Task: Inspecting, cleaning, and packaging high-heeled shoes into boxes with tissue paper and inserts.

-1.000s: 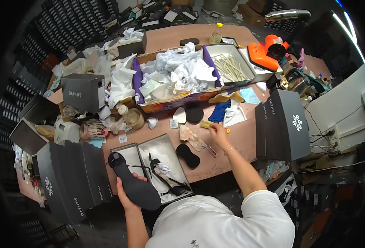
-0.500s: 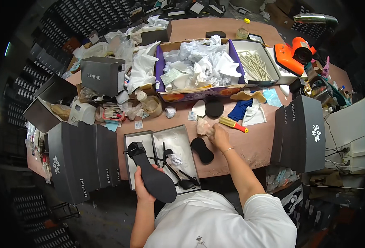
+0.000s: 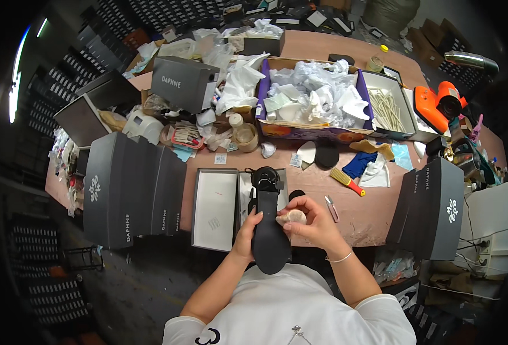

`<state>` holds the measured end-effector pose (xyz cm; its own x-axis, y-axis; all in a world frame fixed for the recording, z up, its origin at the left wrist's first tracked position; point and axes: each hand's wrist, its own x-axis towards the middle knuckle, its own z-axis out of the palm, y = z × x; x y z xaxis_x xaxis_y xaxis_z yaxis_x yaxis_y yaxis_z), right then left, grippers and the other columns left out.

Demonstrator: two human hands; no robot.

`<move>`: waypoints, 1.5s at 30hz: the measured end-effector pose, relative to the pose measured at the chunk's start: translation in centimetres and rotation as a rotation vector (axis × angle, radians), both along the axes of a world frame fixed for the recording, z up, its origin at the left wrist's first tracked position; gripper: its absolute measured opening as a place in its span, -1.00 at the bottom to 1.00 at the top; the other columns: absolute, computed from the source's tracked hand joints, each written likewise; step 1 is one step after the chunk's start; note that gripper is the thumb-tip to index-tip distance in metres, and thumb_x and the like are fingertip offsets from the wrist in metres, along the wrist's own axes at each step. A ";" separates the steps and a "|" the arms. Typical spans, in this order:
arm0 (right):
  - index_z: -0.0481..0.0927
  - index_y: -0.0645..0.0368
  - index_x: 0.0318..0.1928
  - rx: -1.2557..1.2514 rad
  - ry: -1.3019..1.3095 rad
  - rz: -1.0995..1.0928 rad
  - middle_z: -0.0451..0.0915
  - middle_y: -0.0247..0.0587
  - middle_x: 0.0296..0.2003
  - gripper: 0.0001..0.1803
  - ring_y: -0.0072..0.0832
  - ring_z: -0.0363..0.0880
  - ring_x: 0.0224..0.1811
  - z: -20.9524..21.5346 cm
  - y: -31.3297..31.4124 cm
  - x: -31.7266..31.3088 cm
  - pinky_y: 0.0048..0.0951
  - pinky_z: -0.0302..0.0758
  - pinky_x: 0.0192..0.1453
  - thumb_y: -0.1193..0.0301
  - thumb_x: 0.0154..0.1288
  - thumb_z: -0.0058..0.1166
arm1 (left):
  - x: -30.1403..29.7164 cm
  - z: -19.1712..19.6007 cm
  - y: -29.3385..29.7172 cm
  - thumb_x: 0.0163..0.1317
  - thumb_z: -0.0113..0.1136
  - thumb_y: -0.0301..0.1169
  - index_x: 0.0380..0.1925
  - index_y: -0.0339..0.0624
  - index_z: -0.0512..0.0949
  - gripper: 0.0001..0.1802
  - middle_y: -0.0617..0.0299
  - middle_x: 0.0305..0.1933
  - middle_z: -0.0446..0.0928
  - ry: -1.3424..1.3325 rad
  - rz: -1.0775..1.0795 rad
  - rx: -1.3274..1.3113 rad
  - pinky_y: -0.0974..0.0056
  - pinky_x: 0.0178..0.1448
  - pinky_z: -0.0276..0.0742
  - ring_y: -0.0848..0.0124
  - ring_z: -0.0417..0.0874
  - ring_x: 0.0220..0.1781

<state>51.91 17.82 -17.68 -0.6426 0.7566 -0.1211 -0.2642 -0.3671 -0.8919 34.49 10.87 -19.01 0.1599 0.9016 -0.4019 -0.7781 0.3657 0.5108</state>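
Note:
In front of my body a black sandal (image 3: 271, 244) is held up with its sole toward me. My left hand (image 3: 246, 234) is closed around its left edge. A crumpled beige cloth (image 3: 294, 217) is pinched in the fingers of my right hand (image 3: 317, 227), right beside the sole's right edge. Behind the sandal lies an open grey shoe box, its lid (image 3: 215, 210) on the left and its tray (image 3: 244, 192) mostly hidden by the sandal. A black pad (image 3: 296, 194) shows partly behind my right fingers.
A yellow-and-red brush (image 3: 346, 181) and a slim tool (image 3: 331, 208) lie to the right. Dark shoe boxes stand at left (image 3: 107, 195) and right (image 3: 429, 210). Farther back are a purple-sided carton (image 3: 317, 131) of crumpled paper, a box of sticks (image 3: 387, 109) and a bottle (image 3: 244, 135).
My right hand has lifted the beige cloth off the table and brought it to the sandal. The sandal has turned more upright and moved right. The view has shifted, and the slim tool now shows.

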 end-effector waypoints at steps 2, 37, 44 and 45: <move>0.54 0.25 -0.09 0.289 -0.171 0.009 0.55 -0.24 -0.10 -0.69 -0.53 0.52 -0.07 0.1 -0.6 -0.3 -0.52 0.46 0.02 0.53 0.14 0.28 | -0.1 0.2 -0.6 0.32 -0.10 -0.05 0.04 -0.28 0.42 -0.48 0.06 -0.02 0.55 -0.035 0.027 -0.120 0.22 -0.02 0.63 0.29 0.65 -0.11; 0.63 0.09 -0.06 1.278 -0.656 -0.347 0.46 -0.15 -0.34 -0.73 -0.28 0.48 -0.39 -3.6 16.9 -15.9 -0.36 0.44 -0.31 0.46 0.19 0.21 | -11.5 -3.4 -1.6 0.33 -0.16 0.11 -0.09 -0.26 0.46 -0.40 -0.04 -0.24 0.61 -0.217 0.298 -0.080 0.13 0.01 0.59 0.20 0.65 -0.13; 0.58 -0.06 0.05 1.360 -0.881 -0.240 0.48 -0.09 -0.16 -0.63 -0.16 0.56 -0.20 -7.0 21.4 -21.5 -0.25 0.53 -0.17 0.32 0.19 0.22 | -13.3 -3.7 -0.5 0.32 -0.20 0.11 -0.07 -0.30 0.44 -0.37 -0.01 -0.24 0.59 -0.172 0.230 -0.051 0.19 -0.04 0.58 0.22 0.64 -0.18; 0.57 -0.05 0.06 1.392 -0.849 -0.258 0.48 -0.07 -0.12 -0.61 -0.15 0.56 -0.17 -7.4 21.2 -21.7 -0.25 0.53 -0.14 0.32 0.19 0.22 | -13.4 -3.6 -0.5 0.32 -0.20 0.11 -0.07 -0.30 0.44 -0.37 -0.01 -0.24 0.59 -0.185 0.231 -0.053 0.19 -0.04 0.58 0.22 0.64 -0.18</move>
<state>30.19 38.99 -25.08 -0.5992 0.6479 0.4703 0.5171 0.7617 -0.3904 21.09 10.35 -22.58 0.0284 0.9013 -0.4322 -0.9219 0.1907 0.3372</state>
